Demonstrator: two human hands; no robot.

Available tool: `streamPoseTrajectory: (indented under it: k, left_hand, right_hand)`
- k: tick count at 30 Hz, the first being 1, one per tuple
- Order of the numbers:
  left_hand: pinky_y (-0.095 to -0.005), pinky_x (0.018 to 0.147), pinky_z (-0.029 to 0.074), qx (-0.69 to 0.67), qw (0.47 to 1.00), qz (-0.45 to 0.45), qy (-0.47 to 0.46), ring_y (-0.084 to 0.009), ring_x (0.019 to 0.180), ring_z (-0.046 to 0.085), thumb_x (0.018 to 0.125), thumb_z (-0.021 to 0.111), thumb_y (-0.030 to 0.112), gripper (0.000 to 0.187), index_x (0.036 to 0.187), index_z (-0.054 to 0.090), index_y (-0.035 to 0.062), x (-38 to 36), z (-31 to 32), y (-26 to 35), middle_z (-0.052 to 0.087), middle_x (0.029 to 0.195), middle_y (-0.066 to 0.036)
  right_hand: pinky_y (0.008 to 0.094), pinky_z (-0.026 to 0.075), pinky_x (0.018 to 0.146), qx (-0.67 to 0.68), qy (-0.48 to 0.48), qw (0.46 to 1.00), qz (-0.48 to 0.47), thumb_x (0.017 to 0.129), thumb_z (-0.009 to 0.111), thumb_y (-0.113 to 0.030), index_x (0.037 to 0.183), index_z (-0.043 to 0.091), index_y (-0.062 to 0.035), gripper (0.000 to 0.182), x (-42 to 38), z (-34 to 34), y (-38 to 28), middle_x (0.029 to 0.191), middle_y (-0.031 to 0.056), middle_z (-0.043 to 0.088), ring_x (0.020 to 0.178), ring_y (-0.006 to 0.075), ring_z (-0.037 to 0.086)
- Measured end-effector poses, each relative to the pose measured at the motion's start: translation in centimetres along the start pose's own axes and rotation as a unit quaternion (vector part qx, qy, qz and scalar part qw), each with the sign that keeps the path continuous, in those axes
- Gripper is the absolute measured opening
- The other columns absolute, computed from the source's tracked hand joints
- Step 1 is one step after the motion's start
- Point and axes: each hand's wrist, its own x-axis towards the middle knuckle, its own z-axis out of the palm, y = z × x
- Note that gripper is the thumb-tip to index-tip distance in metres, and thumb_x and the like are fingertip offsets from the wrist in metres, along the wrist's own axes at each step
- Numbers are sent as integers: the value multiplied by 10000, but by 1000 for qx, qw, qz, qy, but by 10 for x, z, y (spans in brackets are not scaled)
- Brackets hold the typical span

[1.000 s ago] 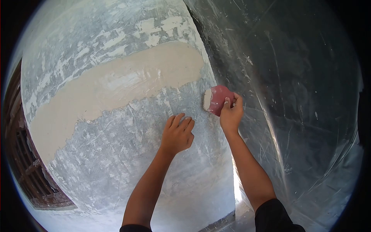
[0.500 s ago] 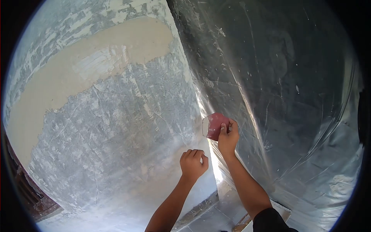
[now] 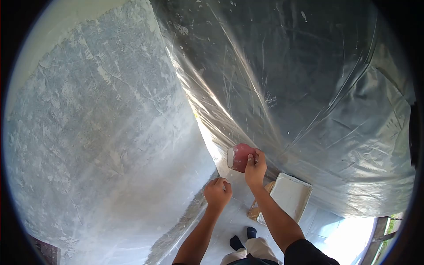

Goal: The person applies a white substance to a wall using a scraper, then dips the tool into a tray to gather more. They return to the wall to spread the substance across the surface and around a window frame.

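Partly hidden behind the right hand (image 3: 255, 169)'s clamped fingers, a rounded red scraper (image 3: 240, 157) shows a pale smeared edge — left hand (image 3: 217, 193) curled shut, empty — beside rough grey wall (image 3: 101, 145).

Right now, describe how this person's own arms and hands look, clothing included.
Both forearms are bare, and the left hand and right hand wear no gloves, rings or watch. A dark short sleeve covers the right upper arm; the left sleeve barely shows at the frame's bottom edge.
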Motion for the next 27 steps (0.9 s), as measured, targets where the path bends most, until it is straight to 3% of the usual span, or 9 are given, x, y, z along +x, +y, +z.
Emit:
streamPoseTrajectory:
  k: [5, 7, 10, 14, 16, 20, 22, 26, 27]
  left_hand:
    - [-411, 656, 536, -14, 995, -24, -92, -302, 733, 667, 761, 625, 89, 65, 804, 673, 91, -63, 37, 16, 707, 799, -78]
    - [-431, 768, 540, -27, 993, -29, -111, -313, 867, 675, 788, 632, 82, 176, 960, 669, 84, -84, 55, 28, 724, 922, -101]
    - [-442, 821, 531, -36, 985, -54, -163, -330, 923, 665, 793, 629, 78, 270, 1063, 637, 74, -115, 77, 47, 722, 991, -113]
    - [-444, 821, 528, -42, 980, -68, -183, -332, 922, 664, 794, 626, 71, 281, 1075, 628, 79, -152, 102, 75, 721, 990, -112]
    - [-441, 829, 522, -38, 979, -80, -184, -329, 924, 664, 800, 618, 68, 273, 1073, 628, 74, -170, 114, 85, 721, 994, -114]
    - [-438, 840, 516, -32, 971, -108, -209, -328, 928, 662, 807, 611, 68, 267, 1074, 626, 72, -209, 132, 98, 720, 997, -117]
    - [-457, 811, 518, -34, 970, -120, -208, -340, 910, 656, 801, 612, 86, 252, 1052, 638, 71, -229, 140, 101, 719, 987, -120]
    - [-456, 821, 519, -38, 959, -147, -240, -346, 914, 656, 812, 612, 95, 261, 1071, 633, 68, -266, 153, 95, 713, 1015, -132]
    - [-442, 847, 522, -47, 956, -153, -247, -335, 933, 666, 819, 605, 72, 262, 1079, 625, 51, -276, 158, 90, 715, 1011, -141]
  right_hand:
    - [368, 524, 815, -76, 9, 991, 106, 954, 569, -23, 1193, 573, 21, 244, -28, -64, 52, 1037, 213, 701, 952, 300, 697]
    - [367, 523, 809, -95, 30, 990, 96, 959, 557, -21, 1193, 572, 24, 239, -36, -89, 76, 1035, 211, 701, 945, 295, 697]
    - [367, 523, 799, -111, 28, 985, 128, 955, 557, -11, 1181, 576, 21, 229, -45, -128, 97, 1023, 204, 702, 936, 288, 698]
    - [361, 520, 810, -128, 10, 975, 179, 951, 556, -1, 1165, 580, 11, 217, -54, -179, 112, 1011, 192, 702, 946, 276, 697]
    - [407, 531, 789, -130, 6, 977, 170, 936, 563, -8, 1176, 578, -16, 241, -62, -202, 122, 981, 221, 710, 918, 368, 705]
    - [409, 531, 783, -152, -4, 974, 170, 936, 569, -12, 1159, 593, -15, 224, -82, -244, 152, 991, 224, 711, 913, 368, 706]
    - [348, 509, 807, -157, -8, 962, 221, 943, 564, -6, 1123, 605, 11, 185, -92, -260, 159, 1000, 173, 704, 908, 242, 682]
    - [342, 504, 790, -176, -38, 950, 255, 943, 567, -24, 1122, 602, 17, 186, -118, -285, 191, 979, 170, 700, 883, 239, 673]
    - [368, 512, 794, -183, -48, 949, 253, 941, 571, -29, 1132, 599, 8, 197, -123, -289, 194, 990, 204, 701, 906, 302, 686]
